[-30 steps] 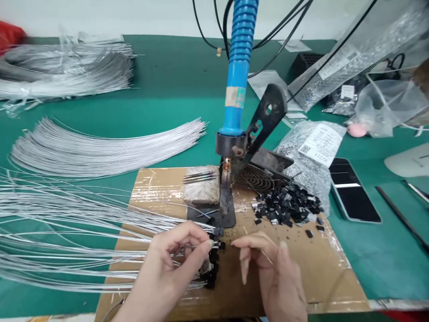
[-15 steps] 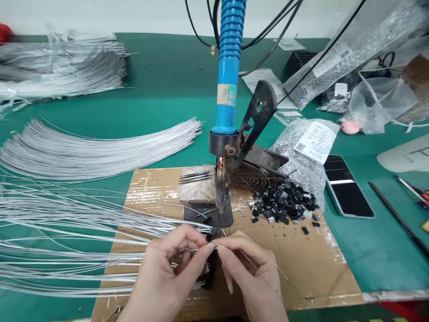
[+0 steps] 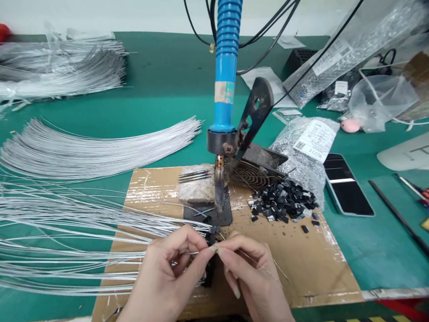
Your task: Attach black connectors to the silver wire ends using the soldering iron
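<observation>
My left hand is closed in a pinch on a thin grey wire, low in the middle of the view. Right against its fingertips, my right hand pinches the end of the wire between thumb and forefinger. Fine strands trail out behind the right fingers. What lies exactly between the fingertips is too small to make out. Just beyond the hands, a soldering iron with a blue handle points tip-down in a black metal bracket. Many grey wires with black ends run in from the left.
A cardboard sheet lies under the hands. On it are a pile of small black pieces and a worn pale block. A phone and plastic bags lie right; a wire bundle lies left on the green mat.
Both hands stay pinched together at nearly the same spot. The right hand has turned slightly, its lower fingers shifting a little to the right. The view has moved slightly.
</observation>
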A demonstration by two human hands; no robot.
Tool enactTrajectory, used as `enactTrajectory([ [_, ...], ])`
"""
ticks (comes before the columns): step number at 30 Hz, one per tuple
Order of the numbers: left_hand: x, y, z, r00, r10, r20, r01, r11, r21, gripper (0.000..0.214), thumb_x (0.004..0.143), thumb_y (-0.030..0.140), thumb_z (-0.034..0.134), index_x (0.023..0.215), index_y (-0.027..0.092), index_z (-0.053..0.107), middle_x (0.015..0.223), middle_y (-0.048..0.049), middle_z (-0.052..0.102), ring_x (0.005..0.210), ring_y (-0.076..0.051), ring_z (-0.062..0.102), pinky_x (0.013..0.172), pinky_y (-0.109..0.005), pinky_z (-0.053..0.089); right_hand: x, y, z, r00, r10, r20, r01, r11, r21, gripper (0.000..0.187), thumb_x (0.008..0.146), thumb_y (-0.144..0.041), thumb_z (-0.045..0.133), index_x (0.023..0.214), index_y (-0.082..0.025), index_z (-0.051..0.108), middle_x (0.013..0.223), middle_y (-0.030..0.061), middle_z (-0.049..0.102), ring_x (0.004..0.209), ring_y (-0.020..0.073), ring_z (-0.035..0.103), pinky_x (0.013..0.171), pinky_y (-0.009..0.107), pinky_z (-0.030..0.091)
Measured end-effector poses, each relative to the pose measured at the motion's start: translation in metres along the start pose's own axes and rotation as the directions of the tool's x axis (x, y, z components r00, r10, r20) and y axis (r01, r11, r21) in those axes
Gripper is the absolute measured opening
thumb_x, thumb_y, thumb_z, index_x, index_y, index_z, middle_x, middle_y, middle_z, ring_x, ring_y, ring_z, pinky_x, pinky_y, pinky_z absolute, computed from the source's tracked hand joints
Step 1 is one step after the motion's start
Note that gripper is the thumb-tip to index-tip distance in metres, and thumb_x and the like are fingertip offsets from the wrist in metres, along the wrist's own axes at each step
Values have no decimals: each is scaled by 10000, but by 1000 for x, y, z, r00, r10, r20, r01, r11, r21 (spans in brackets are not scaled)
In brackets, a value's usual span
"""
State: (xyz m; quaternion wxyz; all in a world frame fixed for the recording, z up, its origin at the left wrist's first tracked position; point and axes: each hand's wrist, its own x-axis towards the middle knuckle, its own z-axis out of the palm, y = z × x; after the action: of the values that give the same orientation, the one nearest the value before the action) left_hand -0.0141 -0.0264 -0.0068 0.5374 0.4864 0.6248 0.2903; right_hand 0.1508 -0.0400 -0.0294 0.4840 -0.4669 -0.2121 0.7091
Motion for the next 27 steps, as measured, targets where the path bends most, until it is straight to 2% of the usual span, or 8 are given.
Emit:
enactTrajectory([
  [5,3,-3,-4,995,5,104,-5,1000,2,262,938,421,682,774,221,646,641,39,541,586,-132,410,552,-268,291,2,-1,-3,997,74,15,-74,996,48,226,807,-391,900,743,-179,859,589,-42,533,442,32,420,416,192,238],
  [9,5,-8,-6,995,17,96,-19,1000,23,279,960,439,667,785,223,637,653,38,532,594,-134,417,558,-259,314,2,2,-4,995,92,31,-95,992,85,248,809,-403,903,713,-184,838,520,-49,531,412,30,396,403,180,238],
  [13,4,-15,-9,989,52,138,-61,996,64,272,990,441,641,828,222,644,652,36,528,586,-138,423,543,-248,335,1,1,-2,992,123,-13,-121,990,77,274,781,-438,922,741,-177,851,508,-47,530,420,30,398,417,172,254],
  [19,1,-11,0,994,108,32,-109,993,43,235,980,377,656,815,211,671,667,20,606,562,-126,443,520,-235,345,0,-1,2,993,108,-43,-104,991,86,306,768,-470,925,776,-171,863,521,-44,535,428,34,405,426,172,280],
  [23,-2,-7,9,991,103,-91,-102,995,13,227,957,346,674,775,210,667,608,45,546,536,-114,393,501,-234,299,0,1,5,994,91,-64,-83,991,108,305,775,-464,919,780,-164,860,533,-49,520,427,35,397,421,176,270],
  [27,-3,-7,14,987,102,-123,-104,995,-7,219,950,344,684,778,208,679,606,47,533,533,-113,379,503,-247,284,0,5,8,994,74,-82,-63,990,130,274,786,-455,912,797,-183,877,535,-59,493,412,24,366,411,173,244],
])
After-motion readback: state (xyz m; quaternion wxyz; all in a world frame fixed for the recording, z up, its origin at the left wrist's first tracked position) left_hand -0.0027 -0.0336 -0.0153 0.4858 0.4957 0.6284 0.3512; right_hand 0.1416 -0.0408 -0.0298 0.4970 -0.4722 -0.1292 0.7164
